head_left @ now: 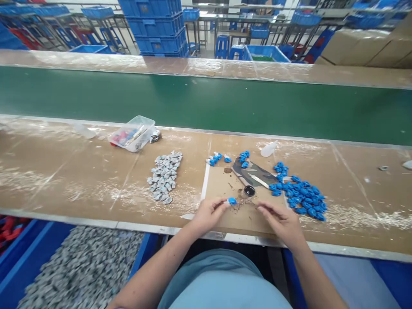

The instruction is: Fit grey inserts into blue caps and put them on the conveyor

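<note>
My left hand (208, 216) pinches a small blue plastic piece (232, 201) with a pale grey part by the fingertips. My right hand (283, 222) is closed, thumb against fingers, to the right of a small round pot of dark liquid (249, 191). Something thin seems to stick out of its fingertips toward the pot, too fine to name. Behind the pot, a white pen-like tool (258, 180) rests on a camouflage-patterned pad (268, 172). Brown stains mark the cardboard mat (219, 184) around the pot.
Blue pieces are heaped (304, 197) on the right; grey pieces (165, 177) lie on the left. A clear plastic box (137, 134) stands behind them. Beyond runs a green conveyor belt (206, 103). Below the table edge, a blue bin (35, 253) holds many grey pieces.
</note>
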`<act>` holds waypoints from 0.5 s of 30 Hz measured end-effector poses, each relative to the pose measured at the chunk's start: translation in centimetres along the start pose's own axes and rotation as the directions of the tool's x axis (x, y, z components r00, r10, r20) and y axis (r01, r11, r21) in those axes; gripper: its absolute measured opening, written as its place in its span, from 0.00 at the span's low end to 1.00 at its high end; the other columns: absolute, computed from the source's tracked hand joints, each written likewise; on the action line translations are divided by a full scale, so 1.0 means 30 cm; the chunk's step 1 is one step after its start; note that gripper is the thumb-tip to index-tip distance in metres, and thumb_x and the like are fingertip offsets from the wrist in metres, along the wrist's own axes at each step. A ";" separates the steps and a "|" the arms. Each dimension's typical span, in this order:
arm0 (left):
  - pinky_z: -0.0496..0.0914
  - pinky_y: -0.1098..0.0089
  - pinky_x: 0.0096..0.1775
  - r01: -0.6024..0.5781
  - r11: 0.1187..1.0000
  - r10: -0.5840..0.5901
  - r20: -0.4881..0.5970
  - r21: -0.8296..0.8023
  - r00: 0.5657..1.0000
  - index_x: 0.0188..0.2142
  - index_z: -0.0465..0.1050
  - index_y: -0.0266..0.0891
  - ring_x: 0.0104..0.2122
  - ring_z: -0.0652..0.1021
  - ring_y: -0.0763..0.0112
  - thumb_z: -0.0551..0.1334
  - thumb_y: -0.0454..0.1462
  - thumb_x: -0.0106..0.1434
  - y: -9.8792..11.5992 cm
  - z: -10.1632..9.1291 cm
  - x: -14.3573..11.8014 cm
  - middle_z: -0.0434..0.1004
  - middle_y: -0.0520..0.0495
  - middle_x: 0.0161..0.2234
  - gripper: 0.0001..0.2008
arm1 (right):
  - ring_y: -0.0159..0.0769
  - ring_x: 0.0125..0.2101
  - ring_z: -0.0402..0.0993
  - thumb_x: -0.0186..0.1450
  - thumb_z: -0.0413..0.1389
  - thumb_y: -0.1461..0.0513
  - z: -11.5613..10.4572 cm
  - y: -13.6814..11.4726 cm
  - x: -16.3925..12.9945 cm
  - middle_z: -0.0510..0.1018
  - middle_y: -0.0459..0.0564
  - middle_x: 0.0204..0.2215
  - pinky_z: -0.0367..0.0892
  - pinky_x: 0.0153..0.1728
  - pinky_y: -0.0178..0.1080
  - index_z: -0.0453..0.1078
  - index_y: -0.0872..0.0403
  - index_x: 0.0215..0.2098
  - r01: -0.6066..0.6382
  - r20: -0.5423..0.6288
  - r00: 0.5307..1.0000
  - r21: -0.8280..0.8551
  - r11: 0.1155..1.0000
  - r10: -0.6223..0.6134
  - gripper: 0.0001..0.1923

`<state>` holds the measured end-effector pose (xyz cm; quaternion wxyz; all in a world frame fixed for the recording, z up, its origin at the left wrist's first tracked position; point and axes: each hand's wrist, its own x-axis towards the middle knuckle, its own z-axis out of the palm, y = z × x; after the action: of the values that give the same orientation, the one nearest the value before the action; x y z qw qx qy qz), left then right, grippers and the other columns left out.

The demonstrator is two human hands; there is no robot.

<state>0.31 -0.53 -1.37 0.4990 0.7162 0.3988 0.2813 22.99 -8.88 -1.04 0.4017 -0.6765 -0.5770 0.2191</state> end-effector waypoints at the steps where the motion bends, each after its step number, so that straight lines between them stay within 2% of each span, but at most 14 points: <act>1: 0.68 0.70 0.37 0.007 0.999 -0.006 -0.052 0.035 0.999 0.39 0.78 0.40 0.34 0.77 0.66 0.57 0.41 0.62 -0.007 -0.023 0.022 0.81 0.45 0.34 0.12 | 0.41 0.34 0.77 0.61 0.55 0.53 -0.037 0.030 0.005 0.81 0.51 0.35 0.73 0.38 0.43 0.77 0.49 0.38 -0.042 -0.101 0.994 -0.075 0.996 0.034 0.13; 3: 0.68 0.69 0.38 0.020 0.992 -0.001 -0.143 0.126 0.990 0.37 0.78 0.39 0.35 0.77 0.64 0.57 0.40 0.62 -0.023 -0.072 0.081 0.80 0.45 0.34 0.12 | 0.42 0.31 0.76 0.60 0.53 0.50 -0.109 0.092 0.022 0.80 0.53 0.33 0.71 0.36 0.46 0.77 0.51 0.37 -0.150 -0.273 0.959 -0.239 0.959 0.082 0.17; 5: 0.67 0.68 0.38 0.040 0.973 0.005 -0.194 0.227 0.981 0.35 0.78 0.39 0.34 0.77 0.63 0.58 0.38 0.61 -0.041 -0.115 0.156 0.80 0.45 0.33 0.10 | 0.44 0.29 0.73 0.60 0.51 0.49 -0.160 0.143 0.045 0.79 0.55 0.31 0.69 0.35 0.47 0.77 0.53 0.36 -0.245 -0.337 0.935 -0.395 0.886 0.108 0.19; 7: 0.67 0.68 0.38 0.071 0.950 -0.003 -0.220 0.303 0.975 0.32 0.78 0.39 0.32 0.76 0.63 0.58 0.36 0.61 -0.057 -0.142 0.235 0.79 0.46 0.30 0.09 | 0.46 0.30 0.73 0.59 0.50 0.49 -0.182 0.171 0.072 0.77 0.56 0.29 0.67 0.35 0.49 0.76 0.53 0.34 -0.283 -0.333 0.936 -0.515 0.809 0.115 0.19; 10: 0.67 0.66 0.40 0.094 0.935 -0.002 -0.261 0.341 0.965 0.31 0.77 0.38 0.34 0.76 0.63 0.57 0.34 0.61 -0.071 -0.150 0.327 0.78 0.46 0.30 0.09 | 0.50 0.34 0.72 0.59 0.50 0.49 -0.173 0.179 0.101 0.77 0.57 0.30 0.67 0.34 0.50 0.76 0.52 0.34 -0.252 -0.289 0.954 -0.613 0.749 0.084 0.19; 13: 0.67 0.65 0.44 0.112 0.928 0.001 -0.305 0.354 0.952 0.37 0.76 0.36 0.38 0.76 0.61 0.58 0.31 0.60 -0.070 -0.140 0.352 0.78 0.43 0.34 0.08 | 0.51 0.31 0.72 0.58 0.51 0.50 -0.168 0.200 0.109 0.76 0.58 0.30 0.66 0.31 0.50 0.74 0.50 0.30 -0.183 -0.238 0.971 -0.628 0.756 0.037 0.15; 15: 0.68 0.64 0.44 0.135 0.916 -0.004 -0.327 0.377 0.945 0.43 0.74 0.35 0.38 0.76 0.62 0.60 0.30 0.58 -0.064 -0.139 0.328 0.77 0.42 0.36 0.12 | 0.50 0.27 0.70 0.56 0.54 0.51 -0.184 0.254 0.113 0.75 0.57 0.25 0.62 0.27 0.49 0.72 0.46 0.27 -0.126 -0.207 0.978 -0.562 0.817 0.008 0.09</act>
<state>1.58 10.23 -1.68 0.2828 0.7320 0.5482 0.2892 32.60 -7.32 -3.33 0.2267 -0.8040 -0.5494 -0.0177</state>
